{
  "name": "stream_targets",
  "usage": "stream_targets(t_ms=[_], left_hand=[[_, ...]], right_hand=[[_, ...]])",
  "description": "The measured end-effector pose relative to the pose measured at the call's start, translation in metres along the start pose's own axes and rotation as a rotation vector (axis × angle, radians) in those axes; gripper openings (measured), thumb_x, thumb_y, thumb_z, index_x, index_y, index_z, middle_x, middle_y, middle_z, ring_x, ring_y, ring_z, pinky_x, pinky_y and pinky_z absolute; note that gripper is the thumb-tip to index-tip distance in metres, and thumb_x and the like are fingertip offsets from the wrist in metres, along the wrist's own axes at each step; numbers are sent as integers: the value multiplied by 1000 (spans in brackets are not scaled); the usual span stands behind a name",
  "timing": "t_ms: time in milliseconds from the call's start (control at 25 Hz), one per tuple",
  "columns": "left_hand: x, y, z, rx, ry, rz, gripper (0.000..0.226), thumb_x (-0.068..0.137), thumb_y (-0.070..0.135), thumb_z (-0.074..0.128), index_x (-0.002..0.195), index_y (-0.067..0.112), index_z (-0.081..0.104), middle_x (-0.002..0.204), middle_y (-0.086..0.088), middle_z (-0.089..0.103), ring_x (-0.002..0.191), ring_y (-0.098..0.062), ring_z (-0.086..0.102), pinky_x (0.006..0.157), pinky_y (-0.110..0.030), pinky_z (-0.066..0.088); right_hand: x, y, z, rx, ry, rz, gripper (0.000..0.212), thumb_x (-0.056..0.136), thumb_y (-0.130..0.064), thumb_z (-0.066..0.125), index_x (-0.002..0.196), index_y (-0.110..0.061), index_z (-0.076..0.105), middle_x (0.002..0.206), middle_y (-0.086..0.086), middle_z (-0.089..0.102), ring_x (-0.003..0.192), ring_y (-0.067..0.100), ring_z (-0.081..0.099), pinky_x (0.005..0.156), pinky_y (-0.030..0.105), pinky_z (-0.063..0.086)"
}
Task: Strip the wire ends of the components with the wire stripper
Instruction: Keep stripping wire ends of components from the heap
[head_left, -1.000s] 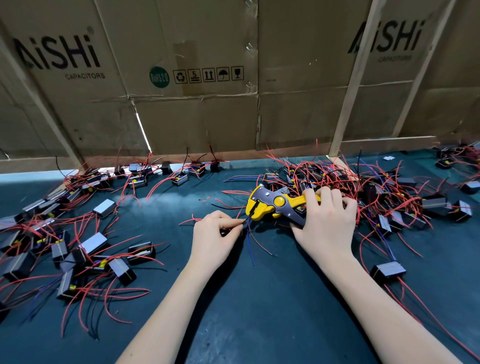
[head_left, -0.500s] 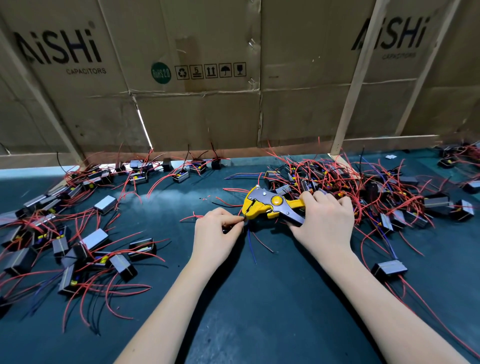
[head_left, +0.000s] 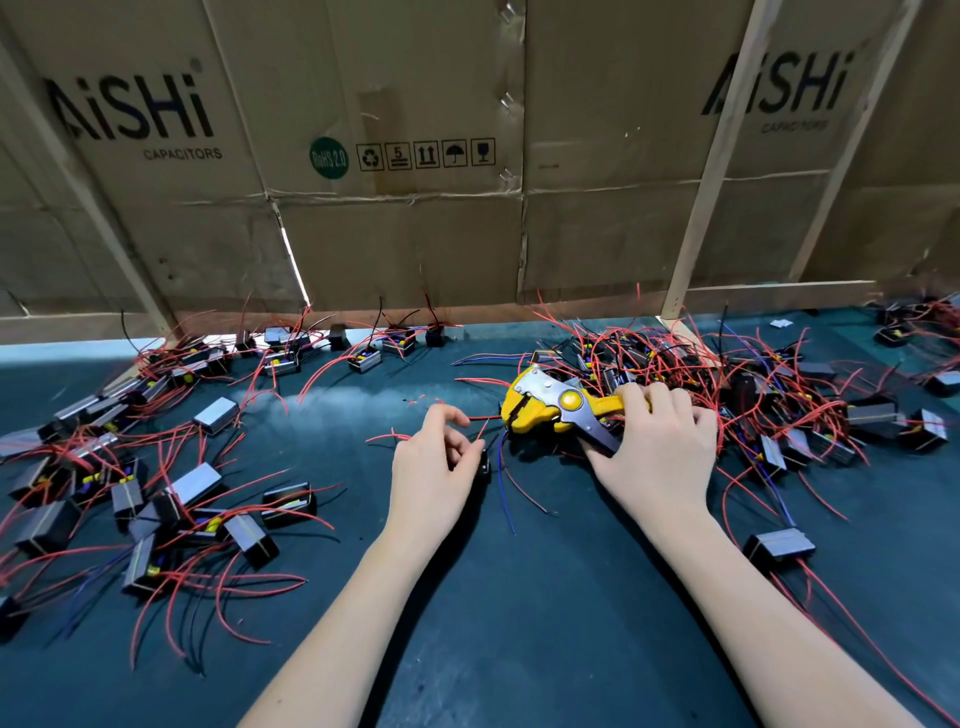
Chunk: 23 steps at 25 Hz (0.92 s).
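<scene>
Yellow-and-steel wire stripper (head_left: 558, 408) lies at centre of the dark green table mat (head_left: 519, 623), head pointing to 9 o'clock, jaws open with a thin red wire (head_left: 480, 417) running toward them. Right hand (head_left: 657, 452) comes in from 5 o'clock, palm down, fingers curled round the stripper's handles. Left hand (head_left: 434, 467) comes in from 7 o'clock, just left of the stripper head; thumb and middle fingers pinch a small black boxy component (head_left: 484, 464), index finger lifted and loosely bent. Blue and red leads trail from it toward 6 o'clock.

Counts: one stripper, two hands. Loose black components with red wires (head_left: 171, 493) at 9 o'clock, roughly twenty-plus; tangled pile (head_left: 779, 395) at 3 o'clock, too knotted to count. Brown cardboard sheets (head_left: 395, 218) stand at 12 o'clock.

Versus half a second ago: left hand has pulled away from the stripper head and its index has lifted; stripper jaws opened.
</scene>
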<state>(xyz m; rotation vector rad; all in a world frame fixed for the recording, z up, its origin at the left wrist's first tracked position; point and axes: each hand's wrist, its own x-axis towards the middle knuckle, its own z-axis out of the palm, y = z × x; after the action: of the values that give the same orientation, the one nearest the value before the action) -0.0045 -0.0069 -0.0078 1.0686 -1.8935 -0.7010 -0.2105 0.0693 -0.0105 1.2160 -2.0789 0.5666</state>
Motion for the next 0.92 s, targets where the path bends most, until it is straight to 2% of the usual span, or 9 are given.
stream_targets(t_ms=[200,560,920], left_hand=[[0,2,2,114,-23,57,9,85,11,67,79,17,63,71,7,63,69,-15,55,71,-34,47],[-1,-1,1,103,-46,102,14,86,11,65,77,20,60,68,10,58,69,-15,51,70,-35,46],[1,1,3,102,-35,68,17,85,12,65,74,22,59,66,10,57,70,-16,52,72,-36,46]], right_hand=[[0,3,6,37,-29,62,61,63,-55,79,101,-10,64,91,11,62,86,33,56,75,41,37],[-1,-9,5,0,-48,-3,62,58,-57,81,96,-12,62,89,8,60,85,31,55,73,39,36],[0,-13,0,19,-42,-61,57,59,-55,81,92,-13,64,85,6,62,82,30,57,73,39,37]])
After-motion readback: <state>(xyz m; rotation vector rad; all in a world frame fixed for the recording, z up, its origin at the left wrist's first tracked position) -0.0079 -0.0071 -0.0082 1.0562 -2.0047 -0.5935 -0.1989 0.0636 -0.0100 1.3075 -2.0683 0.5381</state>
